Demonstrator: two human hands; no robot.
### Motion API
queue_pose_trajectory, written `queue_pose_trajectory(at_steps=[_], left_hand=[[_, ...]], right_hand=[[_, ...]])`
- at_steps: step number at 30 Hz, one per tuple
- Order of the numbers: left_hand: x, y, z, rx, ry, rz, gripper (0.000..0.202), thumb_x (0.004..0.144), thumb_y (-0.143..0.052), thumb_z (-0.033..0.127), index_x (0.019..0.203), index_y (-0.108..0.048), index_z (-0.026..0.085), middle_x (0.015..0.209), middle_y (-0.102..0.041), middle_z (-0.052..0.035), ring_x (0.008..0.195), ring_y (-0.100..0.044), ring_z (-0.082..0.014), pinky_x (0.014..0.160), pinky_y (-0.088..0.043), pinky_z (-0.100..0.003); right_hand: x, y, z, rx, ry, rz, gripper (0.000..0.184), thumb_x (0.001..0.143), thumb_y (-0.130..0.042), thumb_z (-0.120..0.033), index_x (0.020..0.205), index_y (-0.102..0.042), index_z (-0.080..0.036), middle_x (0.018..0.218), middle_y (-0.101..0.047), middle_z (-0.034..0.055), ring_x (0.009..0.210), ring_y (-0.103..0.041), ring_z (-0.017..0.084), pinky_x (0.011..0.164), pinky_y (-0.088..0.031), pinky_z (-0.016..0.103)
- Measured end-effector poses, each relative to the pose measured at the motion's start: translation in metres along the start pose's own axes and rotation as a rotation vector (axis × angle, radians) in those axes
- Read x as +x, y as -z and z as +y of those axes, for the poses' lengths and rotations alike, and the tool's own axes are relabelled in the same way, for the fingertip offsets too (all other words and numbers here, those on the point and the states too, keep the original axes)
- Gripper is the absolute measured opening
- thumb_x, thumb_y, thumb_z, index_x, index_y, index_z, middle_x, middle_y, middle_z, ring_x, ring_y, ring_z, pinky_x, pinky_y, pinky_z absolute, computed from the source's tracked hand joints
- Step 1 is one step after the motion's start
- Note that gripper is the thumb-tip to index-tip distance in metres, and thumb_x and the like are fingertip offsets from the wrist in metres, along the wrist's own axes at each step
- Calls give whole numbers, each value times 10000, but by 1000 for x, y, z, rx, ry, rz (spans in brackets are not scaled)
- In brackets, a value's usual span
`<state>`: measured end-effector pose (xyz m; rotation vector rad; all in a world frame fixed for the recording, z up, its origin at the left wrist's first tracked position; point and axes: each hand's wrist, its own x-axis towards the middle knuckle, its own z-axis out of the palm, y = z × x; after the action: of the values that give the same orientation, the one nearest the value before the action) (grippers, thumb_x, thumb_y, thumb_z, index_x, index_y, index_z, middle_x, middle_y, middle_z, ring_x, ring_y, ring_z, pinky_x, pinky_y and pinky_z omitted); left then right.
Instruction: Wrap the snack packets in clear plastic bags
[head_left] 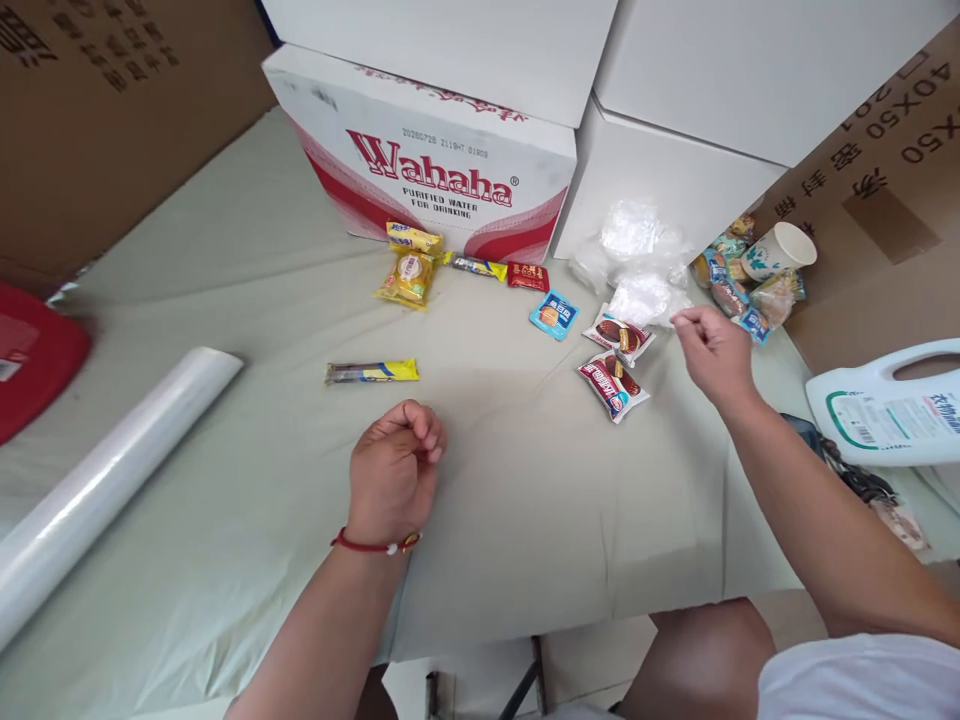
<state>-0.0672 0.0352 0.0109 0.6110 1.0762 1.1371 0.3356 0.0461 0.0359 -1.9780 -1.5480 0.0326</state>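
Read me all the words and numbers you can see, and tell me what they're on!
"Wahaha®": white-and-red box.
"PURIFIED WATER FOR DRINKING": same box.
"40X50" and "X50": right-hand cardboard box.
Too small or blurred: the white-and-red box's number code and top writing, other marks on the right-hand cardboard box, and writing on the left-hand cardboard box, snack packets, white bottle and red container.

Around one Wahaha box (442, 170): two yellow packets (409, 282) before its left half; two slim stick packets (373, 372), one close in front, one farther forward; one red packet (527, 276) near its right end; forward right, one lone blue packet (554, 315), two maroon-and-white packets (611, 386); to its right, crumpled clear plastic (637, 250), pieces uncountable, one paper cup (776, 252), one white jug (896, 415); left, one plastic roll (112, 478).
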Motion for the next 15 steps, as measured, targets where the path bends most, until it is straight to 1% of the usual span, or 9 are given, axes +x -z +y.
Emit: queue_pose_trajectory(at_steps=[2, 4, 6, 8, 9, 10, 12, 13, 15], left_hand=[[1, 1, 1, -19, 80, 30, 116, 496, -547, 107, 544, -492, 197, 532, -442, 34, 506, -396, -95, 496, -265, -230], [1, 1, 0, -12, 136, 37, 120, 482, -551, 104, 559, -521, 192, 543, -478, 31, 517, -421, -92, 494, -279, -216], [1, 0, 0, -5, 155, 34, 124, 473, -548, 104, 564, -537, 188, 547, -499, 29, 522, -430, -90, 492, -292, -208], [2, -2, 1, -5, 153, 26, 124, 468, -546, 106, 565, -544, 184, 549, -512, 30, 524, -434, -85, 495, -305, -201], [3, -4, 1, -6, 148, 24, 124, 468, -547, 108, 567, -547, 182, 550, -517, 31, 523, -436, -83, 496, -310, -199], [4, -5, 2, -7, 143, 23, 125, 468, -549, 111, 571, -551, 181, 552, -522, 33, 522, -437, -81, 496, -310, -197], [6, -9, 3, -11, 134, 19, 123, 471, -553, 116, 576, -555, 179, 552, -528, 35, 519, -439, -78, 497, -311, -194], [7, -10, 4, -10, 134, 13, 121, 473, -553, 119, 578, -556, 179, 551, -529, 36, 519, -440, -77, 499, -312, -194], [8, -13, 4, -4, 139, -10, 116, 481, -551, 123, 582, -554, 179, 552, -530, 37, 520, -442, -77, 504, -314, -197]], right_hand=[[10, -5, -23, -39, 83, -8, 217, 941, -567, -345, 935, -721, -193, 702, -557, 8, 640, -507, 172, 678, -418, 315], [25, -10, -37, -128, 125, 14, 185, 914, -571, -290, 910, -725, -187, 796, -601, 49, 727, -559, 200, 733, -446, 340], [41, -14, -42, -232, 108, 69, 201, 911, -581, -293, 1001, -725, -185, 928, -641, 91, 838, -591, 237, 791, -460, 372], [54, -19, -41, -315, 47, 121, 285, 901, -633, -358, 1122, -698, -188, 1037, -660, 117, 916, -597, 265, 820, -461, 397], [60, -21, -39, -345, -1, 114, 319, 876, -677, -385, 1127, -691, -189, 1034, -669, 120, 924, -597, 276, 816, -458, 403], [64, -23, -38, -371, -55, 74, 315, 841, -721, -391, 1082, -697, -189, 984, -679, 115, 910, -597, 284, 802, -454, 404], [69, -24, -39, -406, -141, -35, 197, 793, -762, -342, 910, -699, -195, 831, -677, 92, 855, -601, 288, 769, -442, 398], [68, -22, -42, -400, -149, -54, 137, 794, -750, -314, 836, -684, -202, 779, -667, 79, 830, -603, 283, 761, -439, 394], [59, -14, -55, -278, -89, 23, 111, 818, -713, -307, 789, -661, -213, 780, -666, 60, 784, -600, 248, 751, -443, 378]])
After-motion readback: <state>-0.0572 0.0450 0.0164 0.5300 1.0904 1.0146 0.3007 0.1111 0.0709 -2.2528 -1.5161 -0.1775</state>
